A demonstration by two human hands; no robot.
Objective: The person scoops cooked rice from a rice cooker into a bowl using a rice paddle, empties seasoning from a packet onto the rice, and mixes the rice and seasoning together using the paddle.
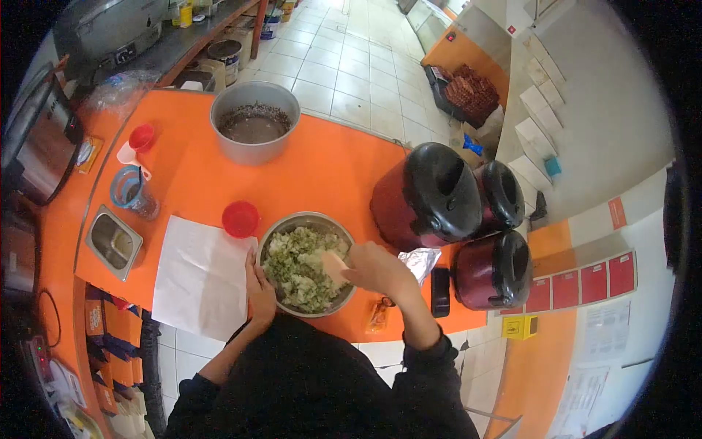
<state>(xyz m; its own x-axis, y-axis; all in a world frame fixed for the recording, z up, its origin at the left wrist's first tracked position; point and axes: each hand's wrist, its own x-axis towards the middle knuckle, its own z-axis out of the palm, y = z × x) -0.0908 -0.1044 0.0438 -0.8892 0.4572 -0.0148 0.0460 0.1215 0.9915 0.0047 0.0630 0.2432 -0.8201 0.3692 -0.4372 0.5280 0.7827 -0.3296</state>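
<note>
A metal bowl (348,299) near the front edge of the orange table holds a pale and green chopped or grainy mixture (298,268). My right hand (379,271) is closed round a light-coloured paddle (334,268), whose flat end rests in the mixture at the bowl's right side. My left hand (259,288) lies against the bowl's left outer side with its fingers stretched out, holding nothing. Just behind the bowl's left rim stands a small red bowl (240,219). White paper (199,275) lies flat to the left of my left hand.
A large grey pot (252,151) with dark residue stands at the back. Dark red lidded containers (428,196) crowd the right end. On the left are a metal tray (115,244), a clear jug (137,195) and a red cup (142,137). Foil (420,262) lies at right.
</note>
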